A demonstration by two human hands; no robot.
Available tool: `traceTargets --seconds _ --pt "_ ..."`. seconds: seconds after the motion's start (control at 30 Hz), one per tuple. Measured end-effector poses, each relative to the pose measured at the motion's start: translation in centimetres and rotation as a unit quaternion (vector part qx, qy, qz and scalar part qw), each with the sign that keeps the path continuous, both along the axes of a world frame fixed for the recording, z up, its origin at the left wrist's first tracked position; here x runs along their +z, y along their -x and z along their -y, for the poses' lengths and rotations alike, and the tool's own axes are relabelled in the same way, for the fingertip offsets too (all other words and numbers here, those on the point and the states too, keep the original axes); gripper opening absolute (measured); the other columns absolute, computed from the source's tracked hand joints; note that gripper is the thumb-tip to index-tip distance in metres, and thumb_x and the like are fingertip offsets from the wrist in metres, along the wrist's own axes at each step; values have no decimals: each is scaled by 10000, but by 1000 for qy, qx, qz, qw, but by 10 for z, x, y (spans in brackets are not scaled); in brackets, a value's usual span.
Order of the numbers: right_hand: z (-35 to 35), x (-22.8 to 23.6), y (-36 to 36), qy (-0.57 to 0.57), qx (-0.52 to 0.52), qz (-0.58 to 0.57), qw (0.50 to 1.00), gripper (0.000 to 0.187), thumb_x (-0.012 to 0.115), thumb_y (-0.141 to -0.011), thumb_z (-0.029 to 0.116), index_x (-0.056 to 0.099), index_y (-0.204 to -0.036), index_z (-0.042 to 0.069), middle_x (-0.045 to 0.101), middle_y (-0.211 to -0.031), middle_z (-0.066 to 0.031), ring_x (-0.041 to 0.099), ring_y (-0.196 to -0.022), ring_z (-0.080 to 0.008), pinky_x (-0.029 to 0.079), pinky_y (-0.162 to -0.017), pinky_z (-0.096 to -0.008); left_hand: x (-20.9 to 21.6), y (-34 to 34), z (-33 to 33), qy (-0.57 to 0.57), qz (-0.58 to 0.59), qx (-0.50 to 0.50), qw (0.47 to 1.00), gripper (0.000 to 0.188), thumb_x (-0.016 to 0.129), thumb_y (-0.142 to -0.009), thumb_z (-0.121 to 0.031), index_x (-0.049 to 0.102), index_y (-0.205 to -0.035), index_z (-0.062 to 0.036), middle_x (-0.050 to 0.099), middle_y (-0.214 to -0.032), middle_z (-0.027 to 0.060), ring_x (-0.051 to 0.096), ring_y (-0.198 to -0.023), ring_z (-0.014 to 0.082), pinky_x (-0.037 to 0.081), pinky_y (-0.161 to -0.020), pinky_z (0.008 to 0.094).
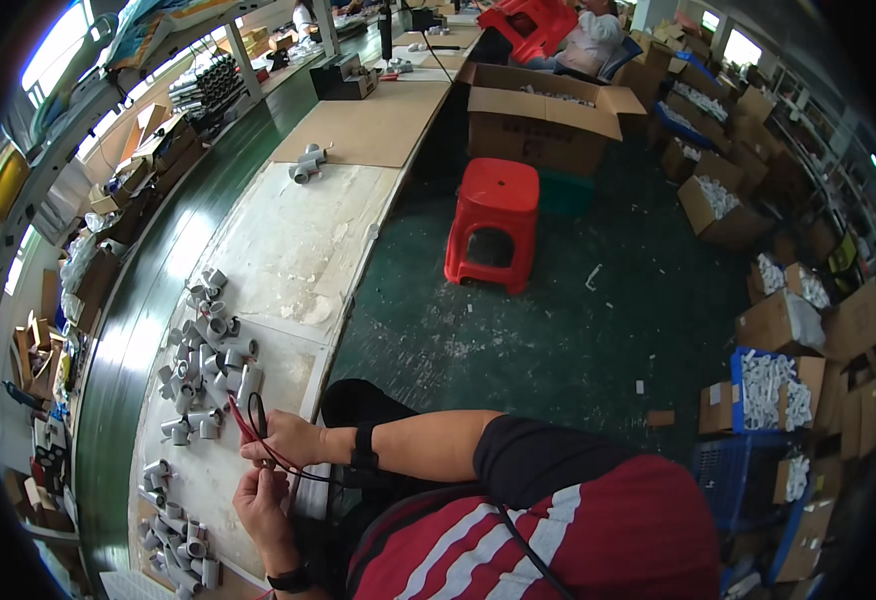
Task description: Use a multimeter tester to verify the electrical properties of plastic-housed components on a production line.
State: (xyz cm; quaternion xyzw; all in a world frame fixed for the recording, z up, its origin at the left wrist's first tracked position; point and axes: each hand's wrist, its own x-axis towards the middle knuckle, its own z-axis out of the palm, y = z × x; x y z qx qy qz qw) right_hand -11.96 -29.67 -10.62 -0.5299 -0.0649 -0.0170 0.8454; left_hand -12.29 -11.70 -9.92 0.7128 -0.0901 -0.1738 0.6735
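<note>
My right hand [293, 440] is closed around thin red and black cords [255, 418], the black one bending into a loop above the fingers. Just below it, my left hand [263, 500] pinches a small brass-coloured piece [269, 463] where the cords meet; its exact kind is too small to tell. Both hands are over the edge of the worktable [283, 270]. Beside them lies a heap of grey plastic pipe fittings [203, 365], mostly short tees and elbows. A second heap of fittings [178, 550] lies left of my left hand.
A few fittings [308, 163] sit farther along the table, before a cardboard sheet [358, 120]. A red plastic stool [498, 220] stands on the green floor near a large carton [543, 120]. Cartons and a blue crate [738, 475] of white parts line the right. Another person [593, 45] sits beyond.
</note>
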Motion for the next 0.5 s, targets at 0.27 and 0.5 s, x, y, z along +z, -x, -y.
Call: traceTargets --seconds 0.27,0.5 --pt "-5 0 9 -24 -10 -48 999 168 744 -922 162 660 -889 19 661 -739 -37 635 -663 -120 509 -601 -291 -2 -1 -1 37 -55 28 997 148 643 -1036 -177 646 -968 -45 672 -806 24 559 -634 71 447 -574 203" --pt "-11 4 1 8 -14 -86 996 167 740 -939 203 695 -886 51 633 -692 4 565 -575 -82 457 -518 -269 -1 -3 -10 59 -103 28 993 142 619 -1047 -178 638 -969 -61 633 -772 1 553 -627 81 424 -564 219"
